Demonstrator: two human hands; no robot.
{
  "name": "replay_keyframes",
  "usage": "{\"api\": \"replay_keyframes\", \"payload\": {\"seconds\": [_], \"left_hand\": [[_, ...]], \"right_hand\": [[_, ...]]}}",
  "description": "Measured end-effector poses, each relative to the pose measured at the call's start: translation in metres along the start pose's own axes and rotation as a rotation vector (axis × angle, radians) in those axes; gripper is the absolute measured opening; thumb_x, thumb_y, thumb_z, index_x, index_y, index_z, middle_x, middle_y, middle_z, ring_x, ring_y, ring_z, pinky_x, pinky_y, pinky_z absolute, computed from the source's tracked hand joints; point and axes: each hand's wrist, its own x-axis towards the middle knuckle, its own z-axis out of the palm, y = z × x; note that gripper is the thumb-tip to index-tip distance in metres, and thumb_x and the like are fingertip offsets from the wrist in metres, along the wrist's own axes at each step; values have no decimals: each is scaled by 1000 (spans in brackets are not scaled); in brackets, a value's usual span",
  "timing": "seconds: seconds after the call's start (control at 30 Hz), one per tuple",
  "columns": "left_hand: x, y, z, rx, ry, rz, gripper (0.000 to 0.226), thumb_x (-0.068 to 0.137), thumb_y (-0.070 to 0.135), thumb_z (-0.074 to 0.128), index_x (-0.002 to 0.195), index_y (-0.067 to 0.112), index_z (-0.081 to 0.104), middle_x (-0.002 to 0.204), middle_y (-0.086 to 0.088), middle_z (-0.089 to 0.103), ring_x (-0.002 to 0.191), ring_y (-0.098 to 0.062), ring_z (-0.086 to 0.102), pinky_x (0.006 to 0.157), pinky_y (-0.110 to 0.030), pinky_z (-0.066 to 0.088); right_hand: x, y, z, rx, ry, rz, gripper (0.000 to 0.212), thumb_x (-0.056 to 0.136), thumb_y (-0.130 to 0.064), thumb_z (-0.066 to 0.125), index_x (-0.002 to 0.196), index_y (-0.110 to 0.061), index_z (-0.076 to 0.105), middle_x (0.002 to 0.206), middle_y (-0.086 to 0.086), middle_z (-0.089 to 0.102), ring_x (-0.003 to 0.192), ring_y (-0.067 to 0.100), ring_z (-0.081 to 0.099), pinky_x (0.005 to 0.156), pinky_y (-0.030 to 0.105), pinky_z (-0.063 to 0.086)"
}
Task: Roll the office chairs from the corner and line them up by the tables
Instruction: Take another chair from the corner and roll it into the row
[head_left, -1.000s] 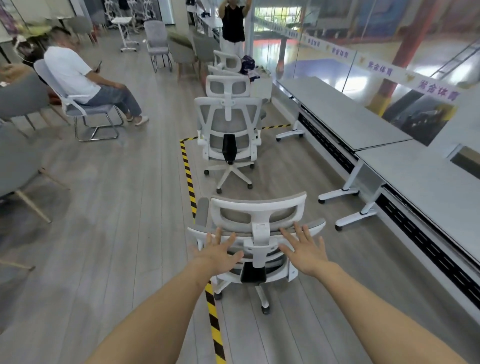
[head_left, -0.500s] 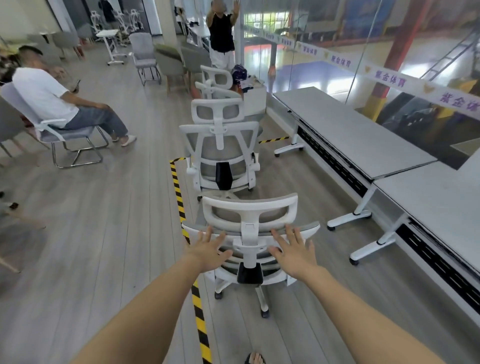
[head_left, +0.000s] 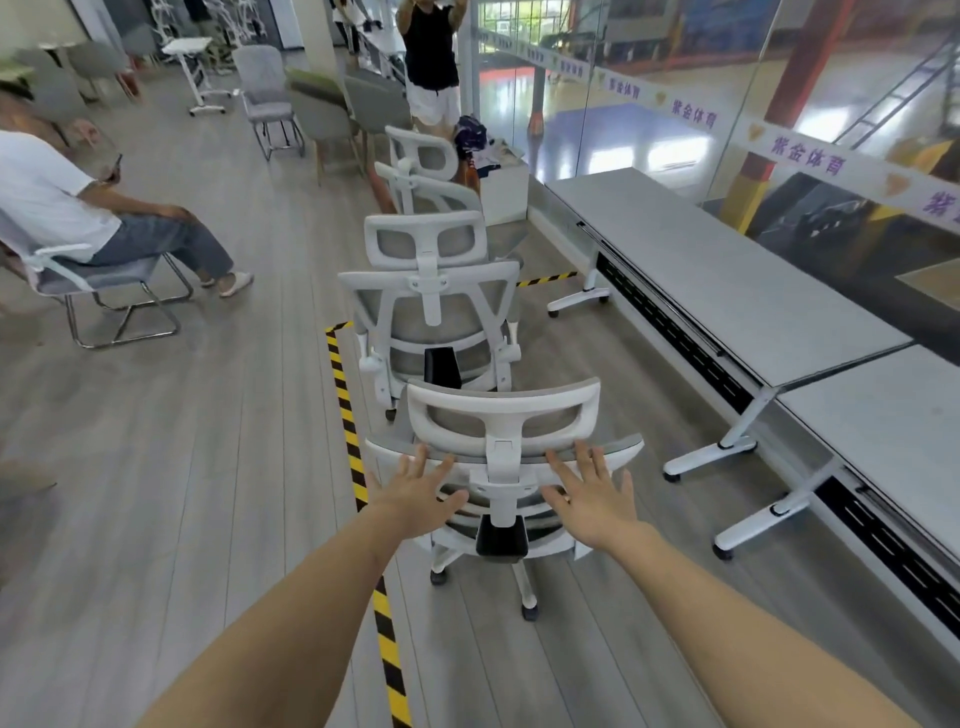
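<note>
Chair (head_left: 501, 415) rolled up behind next chair (head_left: 431, 306), both hands (head_left: 415, 493) flat on backrest

I see grey plank floor (head_left: 156, 493) carrying a row of white chairs (head_left: 498, 467), tables (head_left: 727, 291) on casters, and yellow-black tape (head_left: 347, 415).

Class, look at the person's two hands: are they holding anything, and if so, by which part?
Nothing is gripped. The left hand and right hand lie open with spread fingers against the top of the backrest of the nearest office chair, either side of its headrest post.
</note>
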Motion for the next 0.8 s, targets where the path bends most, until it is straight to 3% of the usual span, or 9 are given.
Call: {"api": "replay_keyframes", "payload": {"seconds": [0.2,0.4,0.5,0.57,0.67,0.8], "left_hand": [[9,0,-4,-14,34,20,73,101,73,20,162,46,-12,170,1,-28,158,-29,-19,120,-69,-6],[-9,7,8,-51,279,152,66,108,53,30,165,28,7,174,-11,-6,160,-31,-2,124,-60,12],[-29,18,14,20,340,292,61,107,47,34,162,24,20,171,-14,13,157,-33,11,120,-57,24],[-45,34,20,76,327,388,60,107,47,35,160,22,23,168,-13,20,156,-33,15,118,-55,26],[-73,71,35,173,326,572,59,106,49,37,159,24,28,161,-9,32,149,-30,29,116,-53,30],[-121,144,72,286,301,798,59,107,49,38,158,22,31,158,-10,39,147,-31,34,114,-52,35]], "right_hand": [[15,-5,-10,43,15,6,66,104,-64,26,162,-48,-1,171,-3,-21,157,22,-22,124,60,-4],[-28,-18,-2,153,225,113,60,104,-49,38,160,-31,27,169,5,20,156,27,14,121,52,27],[-79,-24,11,173,291,175,52,102,-45,42,151,-27,41,145,-1,45,142,25,37,105,45,43],[-116,-22,23,199,315,256,50,102,-44,43,149,-28,45,144,-1,46,142,27,39,103,43,44],[-185,-13,36,213,339,418,51,104,-46,43,152,-28,41,164,3,32,150,26,31,111,45,39],[-297,13,53,227,398,653,50,107,-44,42,153,-25,42,165,2,31,152,25,28,116,46,33]]}}
